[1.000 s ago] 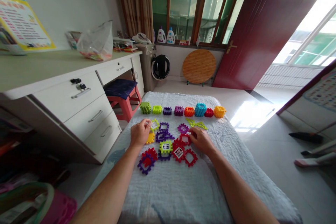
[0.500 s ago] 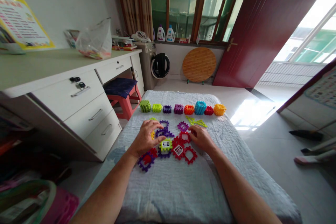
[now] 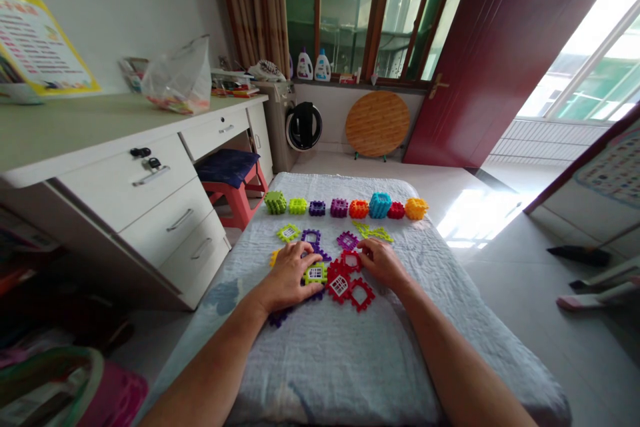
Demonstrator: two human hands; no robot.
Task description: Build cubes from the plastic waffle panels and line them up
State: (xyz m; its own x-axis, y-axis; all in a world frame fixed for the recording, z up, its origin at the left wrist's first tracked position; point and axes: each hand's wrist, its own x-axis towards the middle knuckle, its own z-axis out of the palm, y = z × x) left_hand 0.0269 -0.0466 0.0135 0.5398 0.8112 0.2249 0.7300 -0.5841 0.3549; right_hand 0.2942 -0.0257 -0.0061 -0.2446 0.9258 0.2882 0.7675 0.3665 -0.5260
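My left hand [image 3: 290,273] rests over purple pieces, its thumb and fingers parted around the left side of a lime-green piece with a white grid [image 3: 315,273]. My right hand [image 3: 381,261] is curled at the right edge of a red frame piece [image 3: 351,260]; what its fingertips hold, if anything, is too small to tell. Beside them lie a red piece with a white grid [image 3: 339,285] and another red frame [image 3: 361,294]. Farther off are a purple piece [image 3: 347,240], lime triangles [image 3: 373,232] and a lime grid piece [image 3: 289,233].
A row of assembled blocks, including a blue one [image 3: 380,205], stands across the far part of the cloth-covered table [image 3: 350,360]. A white desk [image 3: 125,167] and a stool [image 3: 230,170] are at the left. A round wooden board [image 3: 377,123] leans by the wall.
My left hand has come down and toward me, onto the left side of the lime-green grid piece, uncovering the farther lime piece. My right hand has hardly moved.
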